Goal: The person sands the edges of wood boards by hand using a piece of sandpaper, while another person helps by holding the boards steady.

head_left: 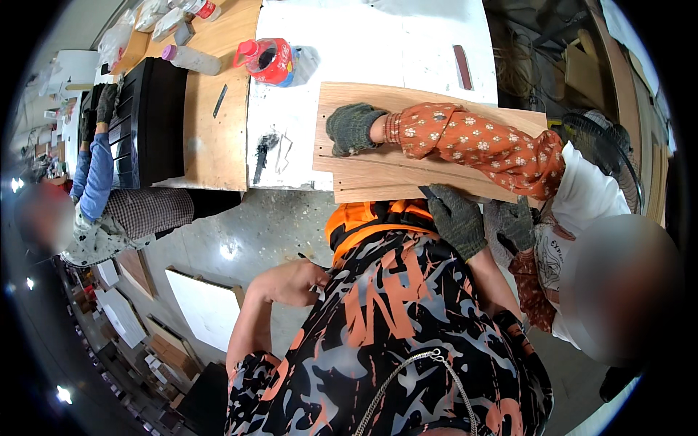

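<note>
My left hand (pixel 294 282) is bare and curled at my waist, beside the orange waist bag (pixel 378 221). Its fingertips are partly hidden against my shirt, and a small dark tip shows above them. My right hand (pixel 456 220), in a dark grey knit glove, is closed at the table's near edge. A thin dark tip pokes out by its fingers; the rest is covered. Just beyond lie light wood panels (pixel 429 161) with small holes near their left ends. A co-worker's gloved hand (pixel 354 129) rests on them; that person's other gloved hand (pixel 511 224) is beside mine.
On the white tabletop (pixel 291 18) stand a red-capped jug (pixel 273 62) and a dark red strip (pixel 462 67). A black-handled brush (pixel 260 160) lies near a dark smudge. Another person works at a black cabinet (pixel 156 120) on the left. A fan (pixel 600 145) stands at right; white boards (pixel 203 307) are on the floor.
</note>
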Demonstrator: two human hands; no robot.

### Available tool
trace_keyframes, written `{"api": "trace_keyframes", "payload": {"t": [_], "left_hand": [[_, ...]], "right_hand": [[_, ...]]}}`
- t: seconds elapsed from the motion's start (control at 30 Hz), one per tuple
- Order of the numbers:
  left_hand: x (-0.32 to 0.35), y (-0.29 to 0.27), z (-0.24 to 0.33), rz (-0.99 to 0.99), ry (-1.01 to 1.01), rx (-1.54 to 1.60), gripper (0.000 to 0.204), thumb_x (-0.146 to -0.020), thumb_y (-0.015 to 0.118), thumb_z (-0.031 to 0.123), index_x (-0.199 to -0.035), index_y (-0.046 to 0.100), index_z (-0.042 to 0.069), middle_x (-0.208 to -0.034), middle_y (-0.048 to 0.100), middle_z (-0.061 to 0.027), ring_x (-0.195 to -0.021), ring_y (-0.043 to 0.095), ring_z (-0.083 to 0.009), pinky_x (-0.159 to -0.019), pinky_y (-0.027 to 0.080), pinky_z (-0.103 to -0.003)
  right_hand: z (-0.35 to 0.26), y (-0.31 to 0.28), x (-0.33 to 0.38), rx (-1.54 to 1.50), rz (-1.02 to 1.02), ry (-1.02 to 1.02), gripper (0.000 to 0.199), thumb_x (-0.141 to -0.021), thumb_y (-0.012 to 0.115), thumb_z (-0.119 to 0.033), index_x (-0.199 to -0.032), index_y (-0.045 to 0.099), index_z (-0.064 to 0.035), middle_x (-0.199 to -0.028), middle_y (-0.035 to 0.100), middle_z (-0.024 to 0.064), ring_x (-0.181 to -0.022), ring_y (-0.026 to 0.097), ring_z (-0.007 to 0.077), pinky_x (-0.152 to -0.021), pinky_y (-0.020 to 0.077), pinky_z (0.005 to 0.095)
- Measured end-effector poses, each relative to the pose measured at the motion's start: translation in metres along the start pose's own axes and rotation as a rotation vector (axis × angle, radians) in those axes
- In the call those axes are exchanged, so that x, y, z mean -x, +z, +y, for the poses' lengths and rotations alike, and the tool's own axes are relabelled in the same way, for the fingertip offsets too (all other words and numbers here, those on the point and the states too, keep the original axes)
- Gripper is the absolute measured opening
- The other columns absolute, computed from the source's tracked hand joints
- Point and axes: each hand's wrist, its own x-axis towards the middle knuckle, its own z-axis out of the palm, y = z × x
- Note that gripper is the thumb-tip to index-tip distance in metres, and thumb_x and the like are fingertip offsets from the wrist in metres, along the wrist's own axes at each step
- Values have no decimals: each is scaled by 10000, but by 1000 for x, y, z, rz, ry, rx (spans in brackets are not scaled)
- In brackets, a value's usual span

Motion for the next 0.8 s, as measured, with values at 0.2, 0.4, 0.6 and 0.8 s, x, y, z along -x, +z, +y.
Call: {"api": "trace_keyframes", "payload": {"t": [0.2,0.4,0.6,0.8], "left_hand": [[-1,-4,0,2,3,19,254,-659,672,39,-907,697,-8,-810,675,-226,-770,657,-389,-675,503,-427],[-9,-9,-1,19,-50,-25,229,-659,654,29,-878,695,-27,-797,667,-240,-752,658,-397,-659,507,-425],[-10,-17,7,33,-10,1,204,-645,624,9,-837,679,-34,-794,657,-248,-766,662,-404,-654,504,-431],[-16,-18,-4,18,61,-20,183,-643,636,17,-816,666,-36,-800,654,-246,-780,656,-413,-653,500,-436]], "right_hand": [[-4,1,-3,19,-8,-53,317,-959,656,-233,-1216,688,-50,-1092,720,193,-975,714,343,-839,564,427],[-10,6,-7,83,69,-80,275,-945,665,-258,-1150,726,-85,-981,738,182,-872,724,340,-774,576,434],[-15,-1,-9,51,-13,-2,292,-944,653,-199,-1197,694,-58,-1058,727,194,-927,717,349,-799,575,427],[-11,4,-11,87,57,-62,308,-935,665,-188,-1213,688,-55,-1082,725,199,-923,722,348,-798,582,428]]}}
